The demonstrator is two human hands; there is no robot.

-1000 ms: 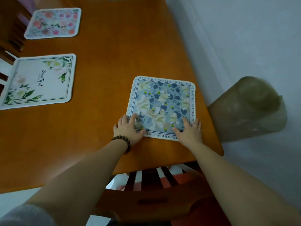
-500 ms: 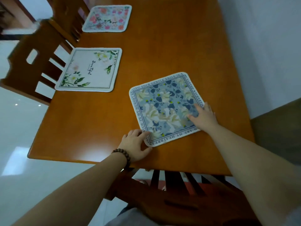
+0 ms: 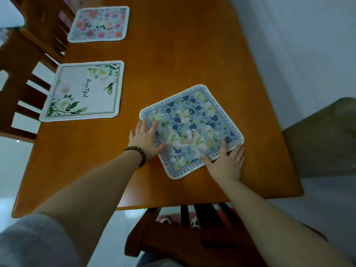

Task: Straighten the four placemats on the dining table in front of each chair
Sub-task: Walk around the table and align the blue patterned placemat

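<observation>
Right now the blue floral placemat (image 3: 192, 130) lies skewed on the counter (image 3: 173, 60), one corner pointing back toward the near edge and the chair (image 3: 192, 241) tucked below it, so its sides run on a diagonal instead of along the counter's edge. Your left hand (image 3: 146, 140) lies flat and spread on the mat's left side, fingers splayed over the printed border; your right hand (image 3: 226, 161) lies flat too, fingers extended, pressing the lower right border near the mat's right corner. Neither hand grips anything; both are open palms bearing down on the fabric. Both hands sit about equally near, one to each side of that near corner, so the turn likely depends on sliding them in opposite senses until the near side lies parallel to the counter's edge in front of the chair. The counter is smooth, glossy orange-brown wood, and the mat should slide rather than bunch, though that is a guess. Farther off on the left side, the white placemat with green leaves (image 3: 84, 91) and the pink floral placemat (image 3: 99, 24) look squarely set before their chairs, well apart from your hands. A pale wall runs along the right, and an olive upholstered seat (image 3: 323, 137) stands just beside the counter's right corner.
</observation>
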